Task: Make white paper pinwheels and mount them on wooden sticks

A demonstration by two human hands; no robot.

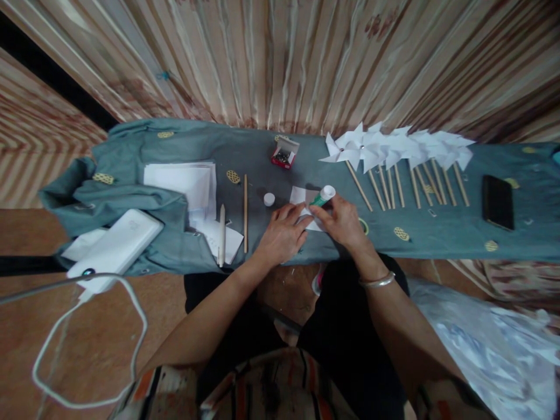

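My right hand point(343, 220) grips a green-and-white glue stick point(324, 196), tilted with its lower end at a small white paper point(301, 195) on the cloth. My left hand point(282, 234) rests on that paper, fingers stretched out and lying flat. Part of the paper is hidden under both hands. Just left of the paper lies a round white cap point(269, 199). A wooden stick point(245, 213) and a pale pen-like tool point(222, 236) lie further left. Behind the hands stands an open red box point(284, 153) of small metal pins.
Several white paper pinwheels point(394, 149) on wooden sticks lie in an overlapping row at the back right. A dark phone point(497, 202) lies at the far right. White sheets point(184, 184) and a white power bank point(118, 248) with a cable are on the left.
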